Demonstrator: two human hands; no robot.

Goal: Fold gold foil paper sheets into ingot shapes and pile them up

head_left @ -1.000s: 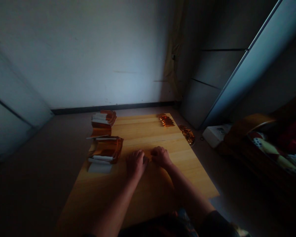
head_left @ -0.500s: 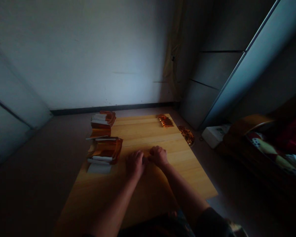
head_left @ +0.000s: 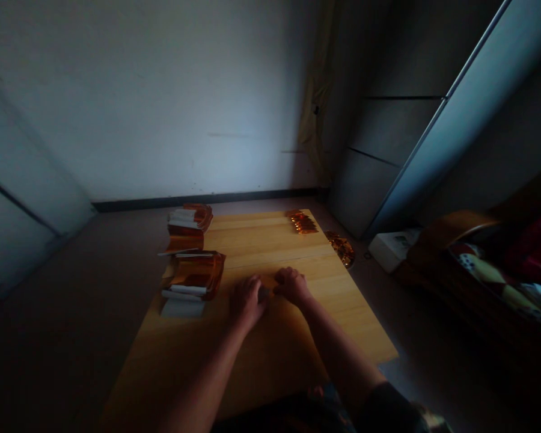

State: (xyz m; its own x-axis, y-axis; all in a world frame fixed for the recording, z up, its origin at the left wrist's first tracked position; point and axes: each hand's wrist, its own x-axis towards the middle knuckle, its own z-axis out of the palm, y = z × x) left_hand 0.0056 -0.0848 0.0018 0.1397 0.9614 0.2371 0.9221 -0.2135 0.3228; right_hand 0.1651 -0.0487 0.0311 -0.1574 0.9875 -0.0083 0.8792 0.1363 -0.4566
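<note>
My left hand [head_left: 247,300] is curled low over the wooden table [head_left: 342,300], its fingers closed on a small dim piece of foil paper [head_left: 264,293]. Facing it, my right hand [head_left: 291,284] pinches the other side of that piece with bent fingers. Shadow and the fingers hide most of the paper. To the left of my hands lies a stack of shiny orange foil sheets [head_left: 196,272] with pale backs. Behind it is a second such stack [head_left: 189,219]. Folded orange foil pieces [head_left: 303,222] stand in a row at the table's far right corner.
Beyond the right table edge, a heap of shiny gold-orange foil pieces [head_left: 341,248] sits lower down. A white box [head_left: 390,249] stands on the floor beside a wooden seat [head_left: 466,225] holding cloth. A pale wall [head_left: 184,108] rises behind the table.
My right hand has shifted very slightly to the right, and the gap between the hands shows a bit more of the paper. The stacks and the folded row stay put.
</note>
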